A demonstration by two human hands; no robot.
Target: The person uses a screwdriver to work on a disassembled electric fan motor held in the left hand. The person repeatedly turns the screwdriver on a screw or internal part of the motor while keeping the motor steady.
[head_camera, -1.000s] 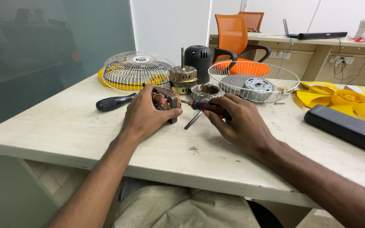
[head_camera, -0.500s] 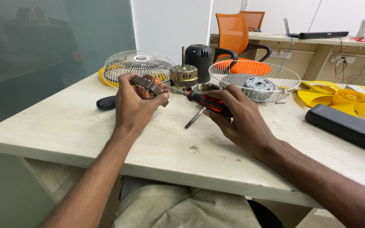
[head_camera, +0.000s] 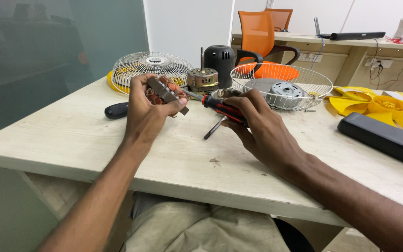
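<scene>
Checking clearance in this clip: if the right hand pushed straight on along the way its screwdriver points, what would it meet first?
Most likely the copper-wound motor part held up in the left hand. The right hand aims the red-and-black screwdriver up-left, its tip already at that part. Depth is hard to judge.

Copper-wound metal stator [head_camera: 164, 93], glossy plastic screwdriver handle [head_camera: 225, 108], matt pale wood-grain table [head_camera: 173, 158], wire metal grille [head_camera: 283, 74]

Left hand [head_camera: 148, 112] covers most of copper-wound stator [head_camera: 165, 93]; right hand [head_camera: 257, 126] hides red-black screwdriver [head_camera: 224, 108] handle end; yellow fan blade [head_camera: 388, 106] cut off at table's [head_camera: 71, 135] right edge.
</scene>
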